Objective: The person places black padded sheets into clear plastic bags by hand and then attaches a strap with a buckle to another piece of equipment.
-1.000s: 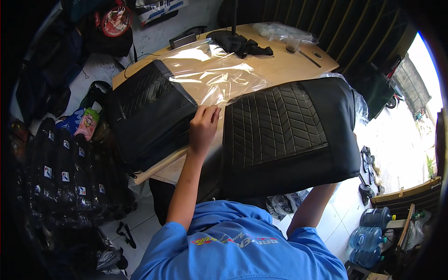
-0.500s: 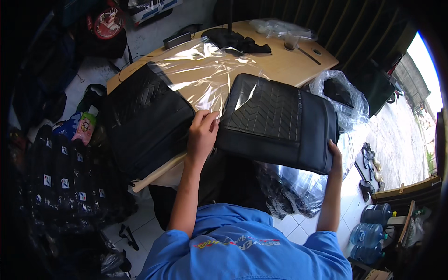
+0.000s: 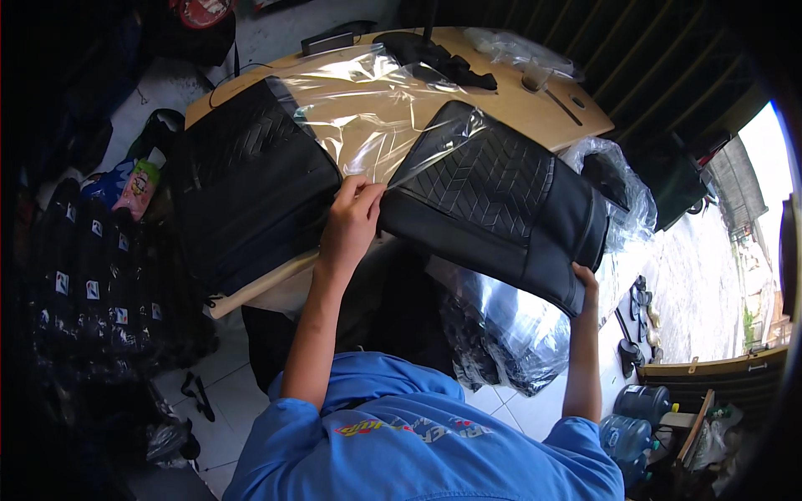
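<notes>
My left hand (image 3: 351,219) is closed, thumb and fingers pinching the near edge of a clear plastic sleeve (image 3: 355,125) spread over the table. My right hand (image 3: 586,288) grips the lower right end of a black leather-look bag (image 3: 501,184) with chevron stitching. That bag is held at a slant, its far left corner under the clear film, and it sags slightly along its length. To the left, a second black bag (image 3: 251,179) with similar stitching lies on the table, partly beneath the plastic.
The wooden table (image 3: 501,104) holds a dark stand base, a cup (image 3: 535,78) and crumpled plastic. Plastic-wrapped dark goods (image 3: 501,334) sit on the right, with more wrapped black items (image 3: 92,284) on the left. Blue water jugs (image 3: 626,434) lie at the lower right.
The bag in my right hand has tilted, its far left corner passing farther under the film. My left hand keeps its pinch on the sleeve edge. The whole view has shifted a little.
</notes>
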The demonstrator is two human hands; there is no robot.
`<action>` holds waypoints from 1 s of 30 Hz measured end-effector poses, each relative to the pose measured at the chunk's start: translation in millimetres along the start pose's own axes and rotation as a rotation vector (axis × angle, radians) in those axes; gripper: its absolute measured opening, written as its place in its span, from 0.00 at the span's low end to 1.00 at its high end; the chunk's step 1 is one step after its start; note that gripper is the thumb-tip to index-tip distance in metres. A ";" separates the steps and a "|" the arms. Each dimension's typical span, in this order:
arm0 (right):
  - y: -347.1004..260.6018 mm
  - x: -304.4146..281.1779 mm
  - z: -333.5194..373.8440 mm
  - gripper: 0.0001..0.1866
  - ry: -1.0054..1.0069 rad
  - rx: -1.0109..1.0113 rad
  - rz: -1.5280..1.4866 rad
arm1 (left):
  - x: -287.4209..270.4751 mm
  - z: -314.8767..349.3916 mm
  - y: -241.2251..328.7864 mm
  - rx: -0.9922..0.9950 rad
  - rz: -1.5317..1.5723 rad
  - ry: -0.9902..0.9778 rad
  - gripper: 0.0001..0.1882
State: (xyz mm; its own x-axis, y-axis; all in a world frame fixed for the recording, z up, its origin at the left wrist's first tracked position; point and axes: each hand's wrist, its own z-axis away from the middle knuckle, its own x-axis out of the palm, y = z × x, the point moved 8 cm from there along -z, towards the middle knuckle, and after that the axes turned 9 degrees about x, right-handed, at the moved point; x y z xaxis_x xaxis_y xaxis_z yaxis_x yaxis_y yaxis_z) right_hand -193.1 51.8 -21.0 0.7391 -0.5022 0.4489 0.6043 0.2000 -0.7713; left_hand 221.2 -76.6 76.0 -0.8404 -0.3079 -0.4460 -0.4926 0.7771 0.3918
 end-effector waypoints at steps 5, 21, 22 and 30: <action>19.2 -11.7 -6.8 0.16 0.009 -0.032 -0.108 | -5.1 3.1 -2.0 -0.120 0.031 0.075 0.07; 49.2 12.4 -5.7 0.16 -0.339 -0.087 -0.534 | 0.1 18.6 -0.9 -0.296 0.327 0.234 0.06; 50.8 12.2 -5.3 0.16 -0.340 -0.082 -0.543 | -3.1 20.9 -0.6 -0.294 0.321 0.227 0.06; 57.0 -2.1 9.7 0.15 -0.119 -0.161 -0.370 | -12.2 5.7 35.9 0.145 -0.201 -0.049 0.10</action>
State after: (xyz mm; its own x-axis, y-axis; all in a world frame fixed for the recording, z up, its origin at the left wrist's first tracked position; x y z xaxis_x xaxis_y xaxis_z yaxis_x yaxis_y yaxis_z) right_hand -157.4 72.4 -61.6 0.5158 -0.4128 0.7507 0.7881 -0.1149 -0.6047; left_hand 215.0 -41.8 90.9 -0.7153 -0.4401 -0.5428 -0.6081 0.7747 0.1733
